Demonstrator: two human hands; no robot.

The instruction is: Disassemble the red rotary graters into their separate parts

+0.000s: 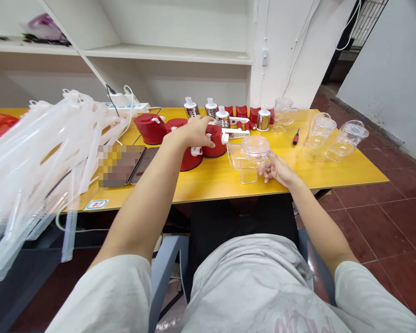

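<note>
My left hand (194, 132) reaches over the yellow table (333, 171) and rests on a red plastic grater body (215, 144), fingers curled over its top. Two more red bodies (151, 127) stand to its left. My right hand (276, 169) holds the side of a clear plastic housing (250, 158) that lies in front of me. A white handle part (233, 134) lies just behind the clear housing.
Several metal drum blades with white caps (223, 116) and small red parts (242, 111) line the back edge. Clear housings (346, 138) and a red-handled screwdriver (296, 137) lie at right. Clear plastic bags (31, 162) pile at left, beside a tablet (119, 164) and power strip (126, 102).
</note>
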